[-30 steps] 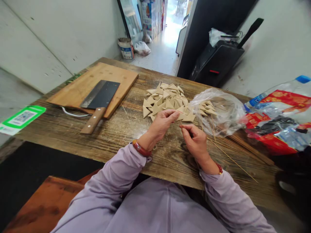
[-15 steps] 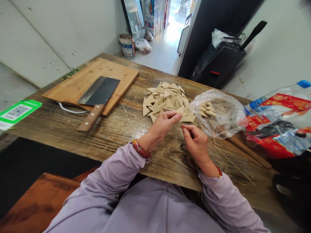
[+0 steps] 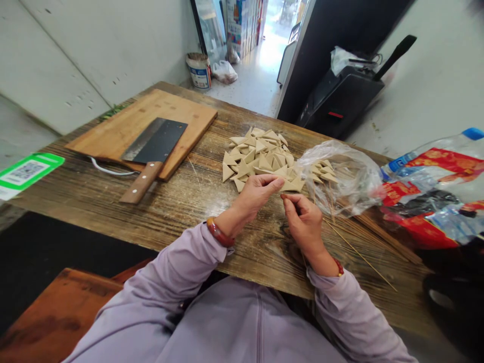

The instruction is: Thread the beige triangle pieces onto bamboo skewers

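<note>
My left hand (image 3: 257, 196) is closed in a pinch, thumb against the fingers, just in front of the pile of folded tan paper triangles (image 3: 260, 154). Anything between its fingertips is too small to make out. Close beside it on the right, my right hand (image 3: 307, 222) is also pinched shut, fingertips pointing toward the left hand without touching it. A thin line like a stick shows below its palm; whether the fingers hold it is hidden. Right of the hands, a clear plastic bag (image 3: 346, 176) lies over more triangles and long thin sticks (image 3: 363, 257).
On the left, a cleaver (image 3: 157, 141) rests on a wooden cutting board (image 3: 192, 108), its handle jutting over the near edge. A green-framed code card (image 3: 30, 172) sits at the table's left end. Plastic bottles (image 3: 446, 156) and red packaging crowd the right side.
Both hands keep nearly the same pinched pose in the same place. The view has shifted very slightly.
</note>
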Available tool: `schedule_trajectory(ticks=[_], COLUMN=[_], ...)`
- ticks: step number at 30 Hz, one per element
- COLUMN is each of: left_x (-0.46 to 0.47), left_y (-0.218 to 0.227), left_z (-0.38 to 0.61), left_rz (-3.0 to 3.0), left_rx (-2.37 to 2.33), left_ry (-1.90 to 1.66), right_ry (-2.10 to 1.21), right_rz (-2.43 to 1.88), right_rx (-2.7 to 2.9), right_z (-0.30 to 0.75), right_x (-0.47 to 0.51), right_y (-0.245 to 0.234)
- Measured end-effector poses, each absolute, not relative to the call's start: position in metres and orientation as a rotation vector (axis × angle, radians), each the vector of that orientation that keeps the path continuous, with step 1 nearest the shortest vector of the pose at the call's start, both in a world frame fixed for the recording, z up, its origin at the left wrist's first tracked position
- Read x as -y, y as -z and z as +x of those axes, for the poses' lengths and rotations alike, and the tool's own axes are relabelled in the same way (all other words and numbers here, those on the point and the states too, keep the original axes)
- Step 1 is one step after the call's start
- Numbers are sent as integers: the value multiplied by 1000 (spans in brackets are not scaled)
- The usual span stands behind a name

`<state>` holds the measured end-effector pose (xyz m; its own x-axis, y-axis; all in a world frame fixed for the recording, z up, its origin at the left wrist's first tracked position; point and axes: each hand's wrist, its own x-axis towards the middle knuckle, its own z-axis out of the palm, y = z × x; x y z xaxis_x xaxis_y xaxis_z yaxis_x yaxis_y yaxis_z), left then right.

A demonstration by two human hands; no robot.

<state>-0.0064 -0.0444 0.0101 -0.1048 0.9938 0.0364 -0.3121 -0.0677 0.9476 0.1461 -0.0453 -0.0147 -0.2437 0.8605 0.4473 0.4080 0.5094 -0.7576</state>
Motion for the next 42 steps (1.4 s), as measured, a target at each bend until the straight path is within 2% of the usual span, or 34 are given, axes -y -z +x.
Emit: schedule_trajectory(ticks=[26,42], left_x=[41,40], left_y=[-8,-5], left_z=[-11,-12], left_rz=[915,935], left_rx=[-1021,-1031], left_ry=[-1482,-1516], right_ry=[-832,-702], right_rz=[-1061,-1063], right_rx=[1876,1893], right_z=[147,147], right_x=[41,45], right_y=[10,11])
